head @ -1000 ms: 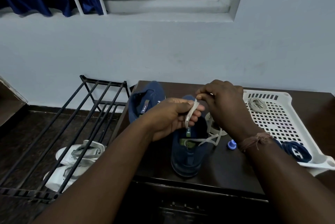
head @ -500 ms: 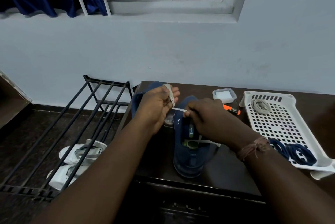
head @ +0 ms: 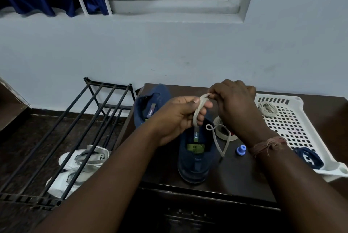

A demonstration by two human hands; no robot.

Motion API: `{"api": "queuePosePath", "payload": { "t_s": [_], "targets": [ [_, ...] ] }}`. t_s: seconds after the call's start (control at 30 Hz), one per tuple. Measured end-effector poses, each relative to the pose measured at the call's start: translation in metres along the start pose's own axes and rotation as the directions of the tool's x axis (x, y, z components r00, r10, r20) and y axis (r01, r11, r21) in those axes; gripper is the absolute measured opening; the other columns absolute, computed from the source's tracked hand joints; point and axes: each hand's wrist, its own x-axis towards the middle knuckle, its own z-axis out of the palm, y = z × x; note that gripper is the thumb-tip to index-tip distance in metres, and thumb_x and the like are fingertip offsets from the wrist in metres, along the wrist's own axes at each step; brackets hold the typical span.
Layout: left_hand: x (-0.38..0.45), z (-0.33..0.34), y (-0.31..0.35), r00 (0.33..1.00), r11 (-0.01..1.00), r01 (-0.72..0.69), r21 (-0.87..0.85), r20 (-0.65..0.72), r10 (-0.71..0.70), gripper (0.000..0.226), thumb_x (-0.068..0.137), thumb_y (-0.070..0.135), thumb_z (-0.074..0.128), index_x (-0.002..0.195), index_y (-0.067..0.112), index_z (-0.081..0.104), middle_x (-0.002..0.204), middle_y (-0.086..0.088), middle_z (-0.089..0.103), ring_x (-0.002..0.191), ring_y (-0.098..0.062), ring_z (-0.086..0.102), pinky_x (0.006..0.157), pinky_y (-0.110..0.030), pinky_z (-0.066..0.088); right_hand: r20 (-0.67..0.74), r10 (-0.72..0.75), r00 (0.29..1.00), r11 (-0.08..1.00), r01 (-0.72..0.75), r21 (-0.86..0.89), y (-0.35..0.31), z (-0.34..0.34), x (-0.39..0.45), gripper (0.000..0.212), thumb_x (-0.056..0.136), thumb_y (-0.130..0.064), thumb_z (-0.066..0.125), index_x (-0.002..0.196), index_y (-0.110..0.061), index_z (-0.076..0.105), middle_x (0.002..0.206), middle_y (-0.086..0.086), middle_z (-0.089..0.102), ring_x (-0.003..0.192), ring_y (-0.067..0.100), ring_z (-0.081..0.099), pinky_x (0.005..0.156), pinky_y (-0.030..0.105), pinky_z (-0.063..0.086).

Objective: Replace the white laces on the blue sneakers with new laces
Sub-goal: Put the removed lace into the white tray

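Observation:
Two blue sneakers stand on a dark table [head: 244,181]: the near one [head: 195,159] under my hands, the other [head: 150,104] behind it to the left. A white lace [head: 218,142] is wound round the fingers of my left hand [head: 180,117], and its loose tail hangs beside the near sneaker. My right hand [head: 237,104] pinches the lace's upper end just above my left fingers. A coiled white lace [head: 266,108] and dark blue laces [head: 308,157] lie in a white perforated tray [head: 293,129] at the right.
A small blue cap [head: 241,150] lies on the table by my right wrist. A roll of tape [head: 223,131] sits partly hidden behind my right hand. Left of the table stands a black metal rack [head: 75,129] with white shoes [head: 79,168] below it.
My right hand rose from the near sneaker's opening to above my left fingers, drawing the lace up. The lace now loops round my left fingers, and its tail hangs free.

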Motion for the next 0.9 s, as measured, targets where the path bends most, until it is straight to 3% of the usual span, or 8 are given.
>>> {"api": "queuePosePath", "payload": {
  "t_s": [0.13,0.3,0.43,0.53,0.63,0.73,0.8,0.9],
  "targets": [
    [0.000,-0.005,0.011,0.992,0.916,-0.120,-0.382,-0.021,0.122,0.030,0.106,0.009,0.040,0.119,0.001,0.066,0.089,-0.003,0.066,0.081,-0.012,0.062,0.080,-0.026,0.057,0.218,0.012,0.976,0.976,-0.059,0.210,-0.003,0.010,-0.005,0.018,0.091,-0.008,0.053,0.084,-0.025,0.052,0.077,-0.008,0.054,0.081,0.027,0.059,0.072,0.040,0.043],
    [0.009,-0.021,0.012,0.921,0.754,-0.331,-0.567,-0.370,0.125,0.030,0.105,-0.003,0.038,0.124,-0.003,0.060,0.111,-0.012,0.074,0.108,-0.018,0.071,0.093,-0.030,0.058,0.499,-0.145,0.854,0.935,-0.047,0.351,-0.016,0.015,-0.011,0.023,0.096,-0.010,0.047,0.101,-0.027,0.062,0.092,-0.007,0.066,0.087,0.017,0.062,0.080,0.042,0.052],
    [0.014,-0.029,0.007,0.829,0.771,-0.394,-0.500,-0.555,0.064,0.031,0.106,-0.002,0.036,0.132,-0.007,0.052,0.121,-0.018,0.065,0.111,-0.023,0.066,0.107,-0.037,0.047,0.487,-0.206,0.849,0.938,0.031,0.344,-0.025,0.010,-0.009,0.019,0.096,-0.029,0.038,0.099,-0.031,0.056,0.092,-0.004,0.065,0.084,0.020,0.062,0.076,0.046,0.052],
    [0.018,-0.021,-0.001,0.787,0.970,-0.219,-0.107,-0.607,0.111,0.024,0.108,0.006,0.039,0.120,0.003,0.060,0.120,-0.012,0.067,0.114,-0.023,0.064,0.110,-0.040,0.047,0.293,-0.202,0.934,0.950,0.114,0.292,-0.024,0.000,-0.002,0.020,0.094,-0.028,0.038,0.095,-0.024,0.057,0.085,-0.004,0.061,0.083,0.026,0.058,0.077,0.045,0.047],
    [0.017,-0.004,-0.009,0.857,0.976,0.038,0.215,-0.509,0.078,0.030,0.109,0.023,0.041,0.105,0.010,0.068,0.104,-0.007,0.074,0.096,-0.019,0.069,0.089,-0.035,0.056,0.130,-0.137,0.982,0.971,0.108,0.213,-0.018,-0.008,0.003,0.014,0.097,-0.023,0.047,0.095,-0.025,0.061,0.080,-0.013,0.052,0.084,0.024,0.052,0.080,0.041,0.039],
    [0.009,0.008,-0.012,0.956,0.916,0.076,0.393,-0.290,0.045,0.038,0.110,0.026,0.039,0.101,0.010,0.073,0.086,-0.004,0.072,0.077,-0.013,0.064,0.076,-0.029,0.054,0.034,-0.091,0.995,0.991,0.087,0.098,-0.009,-0.011,0.004,0.011,0.097,-0.023,0.055,0.092,-0.026,0.064,0.084,-0.008,0.062,0.085,0.024,0.052,0.081,0.042,0.036],
    [0.005,0.012,-0.012,0.986,0.913,0.039,0.406,-0.162,0.030,0.039,0.110,0.023,0.039,0.099,0.009,0.074,0.081,-0.003,0.068,0.072,-0.010,0.061,0.073,-0.026,0.053,-0.003,-0.064,0.998,0.997,0.064,0.051,-0.003,-0.012,0.004,0.013,0.095,-0.028,0.055,0.092,-0.028,0.068,0.087,-0.007,0.063,0.087,0.024,0.053,0.080,0.042,0.035],
    [0.003,0.011,-0.009,0.994,0.961,-0.003,0.277,-0.108,0.034,0.037,0.110,0.021,0.040,0.101,0.006,0.073,0.079,-0.002,0.064,0.070,-0.011,0.057,0.072,-0.025,0.050,0.027,0.029,0.999,0.998,-0.030,0.046,0.001,-0.013,0.002,0.023,0.093,-0.036,0.048,0.093,-0.035,0.070,0.086,-0.007,0.064,0.086,0.024,0.056,0.080,0.042,0.035]
  ]
}}
